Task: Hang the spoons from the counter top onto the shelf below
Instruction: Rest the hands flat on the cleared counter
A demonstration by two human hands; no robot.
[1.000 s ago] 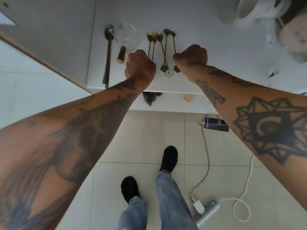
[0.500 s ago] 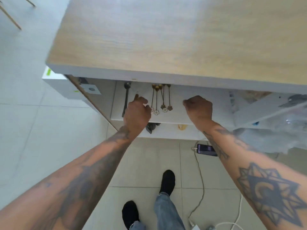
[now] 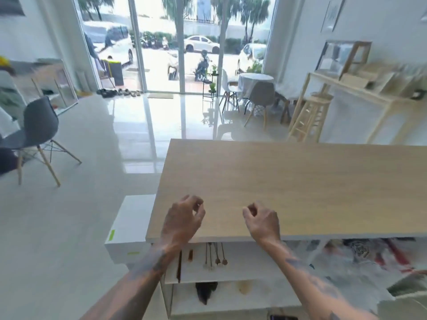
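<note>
Surface: pale wood top, bare. Left hand: raised over the near edge, fingers loosely curled, holding nothing. Right hand: alongside, well apart from the left, fingers curled in, holding nothing. Spoons: small, slim-handled, grouped side by side on the white shelf directly under the surface, between the two forearms. Image blurred; spoon detail unclear.

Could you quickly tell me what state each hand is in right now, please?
Left hand: fingers loosely curled, holding nothing, above the light wooden counter top.
Right hand: fingers loosely curled, holding nothing, above the same counter top.
</note>
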